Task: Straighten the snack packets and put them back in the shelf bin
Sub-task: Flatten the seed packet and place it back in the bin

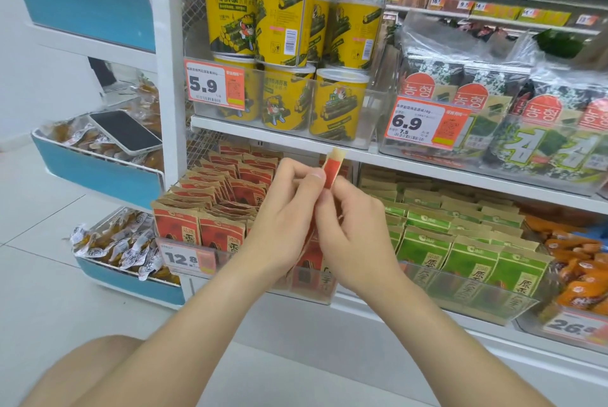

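Both my hands hold one red and tan snack packet (333, 170) edge-on in front of the lower shelf. My left hand (283, 219) pinches its upper part with thumb and fingers. My right hand (355, 232) grips its right edge lower down, and most of the packet is hidden behind the two hands. Behind and to the left stands the clear shelf bin (324, 288) with several matching red packets (217, 209), some upright in front and some leaning in uneven rows further back. A 12.8 price tag (186, 258) sits on the bin's front.
Green packets (460, 242) fill the neighbouring clear bin to the right, orange snacks (579, 271) beyond. Yellow tubs (283, 54) and seaweed packs (526, 110) stand on the shelf above. A side rack at left holds wrapped snacks (118, 245) and a phone (126, 132). My knee (85, 373) is at bottom left.
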